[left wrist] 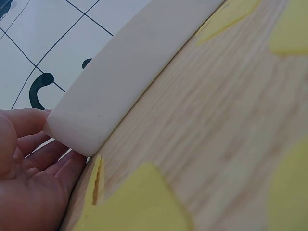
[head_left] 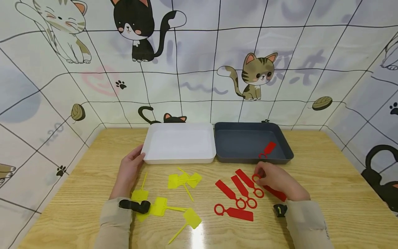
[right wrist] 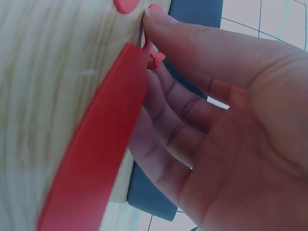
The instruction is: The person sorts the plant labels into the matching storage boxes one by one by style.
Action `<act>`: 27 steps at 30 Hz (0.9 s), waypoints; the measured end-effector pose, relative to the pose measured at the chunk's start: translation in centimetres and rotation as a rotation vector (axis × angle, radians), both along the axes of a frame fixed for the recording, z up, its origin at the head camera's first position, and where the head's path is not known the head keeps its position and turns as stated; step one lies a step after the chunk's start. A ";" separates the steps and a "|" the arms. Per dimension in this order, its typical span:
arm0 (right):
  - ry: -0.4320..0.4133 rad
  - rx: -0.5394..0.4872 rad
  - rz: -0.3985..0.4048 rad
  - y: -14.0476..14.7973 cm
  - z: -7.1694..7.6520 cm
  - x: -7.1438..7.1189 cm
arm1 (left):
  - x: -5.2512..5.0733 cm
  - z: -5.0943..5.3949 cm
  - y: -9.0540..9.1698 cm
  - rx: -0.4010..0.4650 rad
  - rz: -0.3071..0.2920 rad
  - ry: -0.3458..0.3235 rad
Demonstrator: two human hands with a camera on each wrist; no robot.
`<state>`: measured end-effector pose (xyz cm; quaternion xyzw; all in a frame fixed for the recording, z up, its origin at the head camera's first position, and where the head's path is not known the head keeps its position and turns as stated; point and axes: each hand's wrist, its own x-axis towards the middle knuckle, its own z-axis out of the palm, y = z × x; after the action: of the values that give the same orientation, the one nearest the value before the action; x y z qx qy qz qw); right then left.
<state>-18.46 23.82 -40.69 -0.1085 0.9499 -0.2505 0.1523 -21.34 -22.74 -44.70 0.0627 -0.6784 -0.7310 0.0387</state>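
Note:
My right hand point(head_left: 275, 178) pinches the ring end of a red plastic tag point(right wrist: 103, 130) between thumb and fingertips, just in front of the dark grey tray point(head_left: 245, 160). The tag's flat strip slants back beneath the hand. Several more red ring tags point(head_left: 239, 214) lie on the wood to its left, and one red tag point(head_left: 269, 148) is inside the grey tray. At the white tray's point(head_left: 178, 161) left front corner, my left hand point(head_left: 130, 169) holds the edge, thumb in front and fingers along the side. Yellow stemmed plant labels point(head_left: 192, 218) lie nearby, partly under the left wrist.
Both trays stand side by side at the back of the wooden table point(head_left: 323, 166). Behind them hangs a cat-patterned cloth point(head_left: 199, 86), which also covers both sides. A second group of yellow labels point(head_left: 174, 181) lies overlapped before the white tray.

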 end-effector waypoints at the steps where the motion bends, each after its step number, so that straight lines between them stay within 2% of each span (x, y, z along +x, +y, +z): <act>1: 0.001 -0.001 -0.004 0.0 0.0 0.0 | 0.0 0.0 0.0 0.001 0.000 0.000; 10: 0.005 -0.029 -0.032 0.4 0.2 0.2 | 0.0 0.0 0.1 -0.027 -0.004 -0.002; 15: 0.011 -0.067 -0.041 0.7 0.2 0.3 | 0.0 0.1 0.1 -0.015 -0.004 -0.004; 23: 0.107 -0.050 0.013 1.5 1.0 0.2 | 0.1 0.2 0.1 -0.024 0.005 -0.027; 27: 0.101 -0.065 -0.011 1.8 1.6 0.3 | 0.2 0.2 0.2 -0.026 0.000 -0.023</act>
<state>-18.20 25.61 -39.12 -0.1205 0.9483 -0.2763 0.0992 -21.15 -22.59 -44.47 0.0708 -0.6884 -0.7212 0.0317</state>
